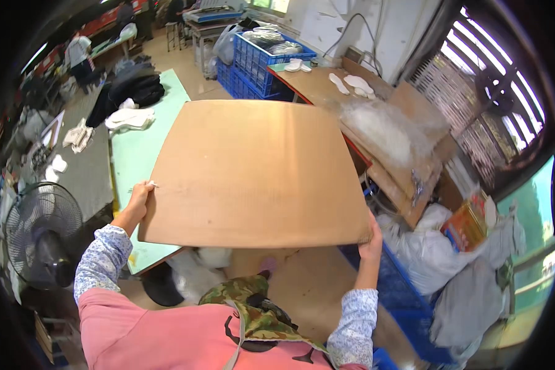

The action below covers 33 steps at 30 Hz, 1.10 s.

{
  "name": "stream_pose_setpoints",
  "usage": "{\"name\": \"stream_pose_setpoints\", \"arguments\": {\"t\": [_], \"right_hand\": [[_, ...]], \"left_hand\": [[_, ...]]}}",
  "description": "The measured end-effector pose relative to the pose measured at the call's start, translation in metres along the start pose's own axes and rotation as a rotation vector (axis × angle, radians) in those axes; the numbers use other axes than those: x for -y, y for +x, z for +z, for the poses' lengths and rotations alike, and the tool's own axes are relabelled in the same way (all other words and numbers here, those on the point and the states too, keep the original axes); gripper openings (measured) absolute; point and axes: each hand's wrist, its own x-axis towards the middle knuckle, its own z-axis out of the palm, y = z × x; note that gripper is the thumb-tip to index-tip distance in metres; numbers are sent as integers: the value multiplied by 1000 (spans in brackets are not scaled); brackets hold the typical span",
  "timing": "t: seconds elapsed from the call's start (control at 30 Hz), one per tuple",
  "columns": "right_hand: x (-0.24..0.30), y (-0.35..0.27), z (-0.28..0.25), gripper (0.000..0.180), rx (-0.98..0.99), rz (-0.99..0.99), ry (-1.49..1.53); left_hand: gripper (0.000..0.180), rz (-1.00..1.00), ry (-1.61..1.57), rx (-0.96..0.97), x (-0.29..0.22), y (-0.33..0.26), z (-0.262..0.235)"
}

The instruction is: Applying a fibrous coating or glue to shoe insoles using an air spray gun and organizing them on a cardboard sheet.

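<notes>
A large flat sheet of brown cardboard (253,172) is held up in front of me, spanning the middle of the view. My left hand (143,200) grips its left edge, with the thumb on the upper face. On the opposite side, my right hand (371,239) is closed round the near right corner. The fingers beneath the sheet are hidden on both sides. Behind the cardboard, part of a pale green tabletop (129,154) shows, with white sock-like pieces (129,119) lying at its far left.
Blue crates (262,58) stand at the far side. To the right is a brown worktable (327,92) bearing clear plastic film (379,129). A black fan (43,234) stands at left, and a blue bin (407,296) with bags beside it at lower right. People work far left.
</notes>
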Motion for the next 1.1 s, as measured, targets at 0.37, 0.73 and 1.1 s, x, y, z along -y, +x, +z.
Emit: {"name": "stream_pose_setpoints", "arguments": {"t": [0.37,0.73,1.1], "right_hand": [[-123,344,41,26,-120,463,-19],[-212,493,6,18,48,747,-8],[-293,552,-15,13,44,842,-322]], "left_hand": [[12,171,-329,-604,40,128,289],[12,49,-219,-1061,39,208,408],[7,-78,-22,-766,88,256,369]]}}
